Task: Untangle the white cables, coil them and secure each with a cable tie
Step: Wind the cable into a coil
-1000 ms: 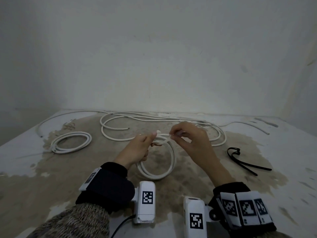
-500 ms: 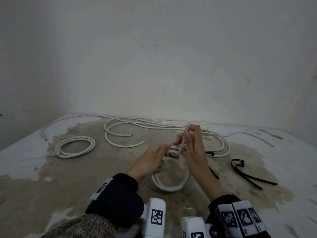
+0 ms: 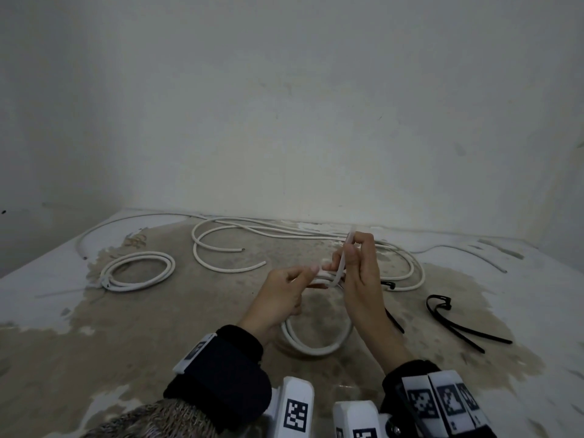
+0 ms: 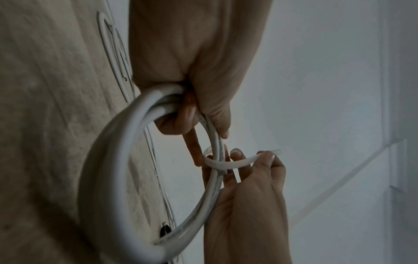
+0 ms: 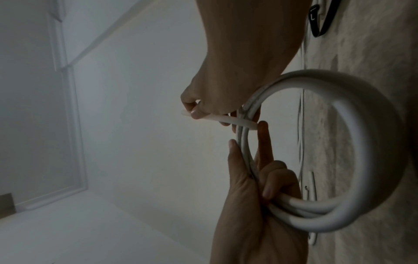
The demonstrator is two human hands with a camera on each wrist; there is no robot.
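Observation:
A small coil of white cable (image 3: 316, 346) hangs upright above the table, with my left hand (image 3: 284, 292) gripping its top strands. In the left wrist view that hand (image 4: 192, 110) has its fingers curled round the coil (image 4: 101, 160). A white cable tie (image 4: 226, 163) loops round the strands. My right hand (image 3: 357, 267) pinches the tie's tail (image 3: 349, 245) and holds it pointing up. The right wrist view shows the right hand (image 5: 196, 109) pinching the tie (image 5: 226, 119) where it crosses the coil (image 5: 373, 142).
A second white coil (image 3: 139, 270) lies flat at the left. Loose white cables (image 3: 284, 232) sprawl along the back by the wall. Black cable ties (image 3: 455, 320) lie to the right, another black tie (image 3: 390, 284) just behind my right hand.
My right hand has turned upright and drawn the tie's tail upward from the coil. My left hand has kept its grip on the coil.

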